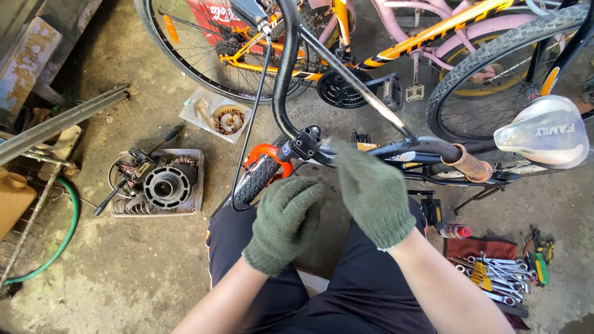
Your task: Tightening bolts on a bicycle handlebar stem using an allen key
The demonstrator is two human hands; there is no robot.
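The small bicycle (396, 151) stands right before the seated person's knees, within easy reach, while the gloved left hand (286, 221) and right hand (373, 193) hover loosely open, holding nothing, near its black handlebar stem (304, 143).

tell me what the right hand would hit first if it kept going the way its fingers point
Probably the black stem clamp on the small bike's handlebar: the gloved right hand points up-left at it, though depth is unclear.

Handlebar (291, 74) and front wheel (255, 179) block ahead; bare floor (142, 272) left.
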